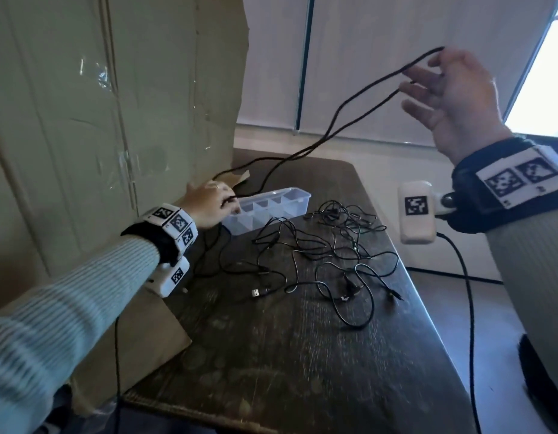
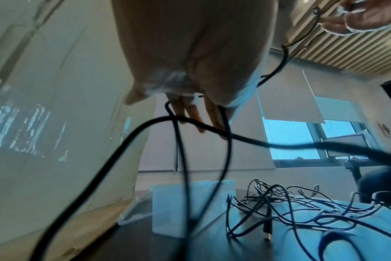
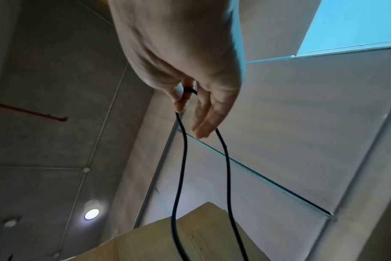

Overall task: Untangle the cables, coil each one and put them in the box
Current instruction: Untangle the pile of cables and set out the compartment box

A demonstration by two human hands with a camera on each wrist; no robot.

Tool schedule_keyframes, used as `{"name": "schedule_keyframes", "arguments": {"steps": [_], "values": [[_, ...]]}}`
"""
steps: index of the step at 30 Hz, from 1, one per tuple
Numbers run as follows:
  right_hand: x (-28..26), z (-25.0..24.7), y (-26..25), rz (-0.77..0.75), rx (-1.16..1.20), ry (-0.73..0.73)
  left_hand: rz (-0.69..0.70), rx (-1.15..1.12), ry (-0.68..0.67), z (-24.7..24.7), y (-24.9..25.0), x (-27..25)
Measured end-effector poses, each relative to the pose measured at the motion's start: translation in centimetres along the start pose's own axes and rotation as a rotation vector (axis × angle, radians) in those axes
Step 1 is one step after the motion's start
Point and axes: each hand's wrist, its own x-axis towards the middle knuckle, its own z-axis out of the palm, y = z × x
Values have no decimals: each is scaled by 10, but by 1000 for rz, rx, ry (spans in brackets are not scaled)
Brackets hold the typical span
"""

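On the dark bench (image 1: 302, 355), nearest me, a tangle of thin black cables (image 1: 327, 255) lies spread out, a USB plug (image 1: 256, 292) at its near edge. Just beyond it sits a clear plastic box (image 1: 268, 208) with divided compartments. The left hand (image 1: 209, 205) reaches to the box's left end, fingers curled around one black cable (image 1: 343, 104). That cable rises in a doubled run, well above the bench, to the raised right hand (image 1: 453, 95), which pinches its bend between thumb and forefinger, the other fingers loose. A tall cardboard sheet (image 1: 115, 104) stands behind.
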Motion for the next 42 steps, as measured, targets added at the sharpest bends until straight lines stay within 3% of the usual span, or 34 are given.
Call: {"name": "schedule_keyframes", "arguments": {"steps": [3, 6, 7, 9, 12, 15, 19, 22, 24, 27, 30, 33, 36, 42], "values": [[-1, -10, 8, 91, 203, -40, -21, -294, 125, -9, -5, 3], [-1, -16, 13, 167, 485, 47, -200, -616, 64, -31, 4, 6], [0, -18, 14, 186, 471, 95, -239, -683, 48, -39, 8, 6], [0, -23, 18, 212, 218, 121, -272, -718, 44, -54, 14, 8], [-12, -24, 27, 181, -220, -21, -293, -725, 36, -74, 27, 13], [-43, -6, 37, 68, -609, -332, -278, -774, 6, -82, 57, 15], [-82, 32, 64, -9, -1025, -790, -96, -877, -5, -80, 102, 18], [-88, 53, 86, -119, -1214, -821, 40, -903, 59, -78, 120, 20], [-82, 56, 92, -53, -1146, -813, 118, -926, 82, -76, 119, 22], [-64, 47, 90, -39, -980, -646, 147, -784, 111, -71, 101, 21], [-37, 27, 69, -113, -776, -279, 103, -322, 101, -62, 79, 14], [-10, 0, 35, -77, -533, 11, 97, -57, 114, -45, 56, 9], [1, -19, 14, -16, -395, 135, 131, 70, 174, -31, 36, 8], [6, -47, -1, 119, -195, 302, 179, 174, 24, -4, 4, 7]]}}
